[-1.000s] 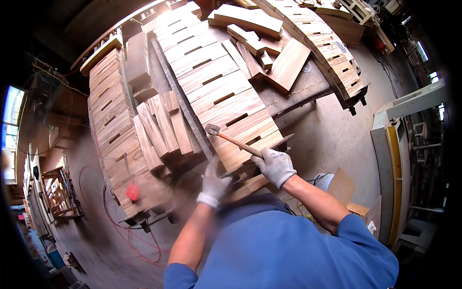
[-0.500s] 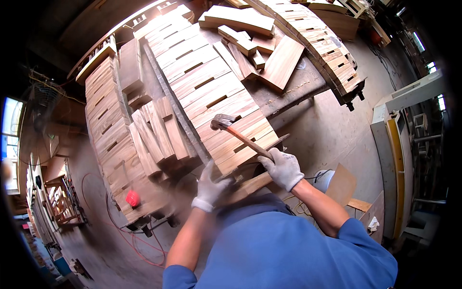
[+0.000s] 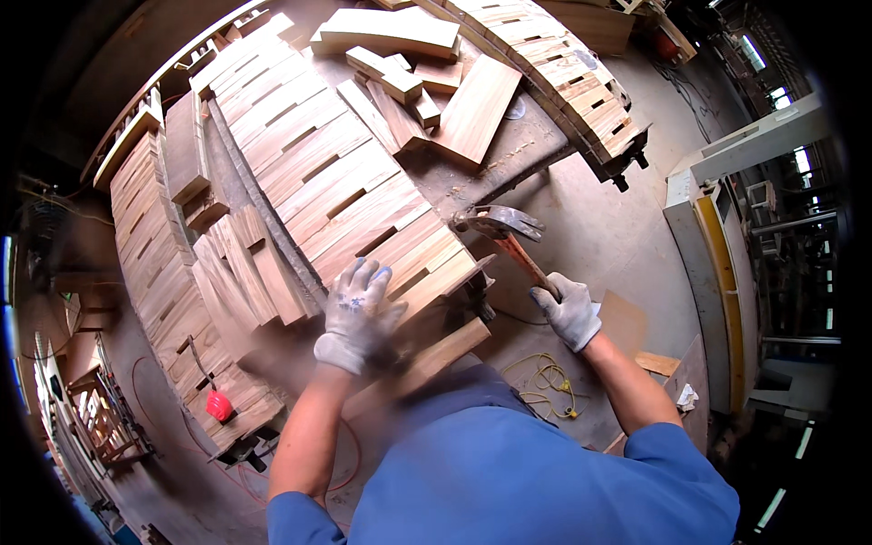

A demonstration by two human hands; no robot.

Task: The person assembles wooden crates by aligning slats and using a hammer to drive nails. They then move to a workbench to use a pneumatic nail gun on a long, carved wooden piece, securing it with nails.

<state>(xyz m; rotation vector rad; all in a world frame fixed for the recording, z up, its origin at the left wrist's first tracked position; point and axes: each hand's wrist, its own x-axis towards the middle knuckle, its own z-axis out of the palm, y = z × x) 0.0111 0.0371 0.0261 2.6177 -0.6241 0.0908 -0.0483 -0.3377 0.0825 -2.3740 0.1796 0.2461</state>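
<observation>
My right hand, in a pale work glove, is closed round the wooden handle of a claw hammer. The hammer's metal head is raised just off the near right end of a long row of wooden blocks with slots. On the near end of that row lies my gloved left hand, fingers stretched out and holding nothing. Dark blur hides part of the area beside its wrist. Close to my body, below the row's end, is a separate wooden strip.
Loose boards lie on the bench beyond the row. Similar slotted rows stand at the left and far right. A red-handled tool rests on the left row. Yellow cord lies on the floor near a grey machine frame.
The hammer has swung up and right, off the row's surface, with my right hand. My left hand has moved up from the row's near edge onto its top. The view has shifted.
</observation>
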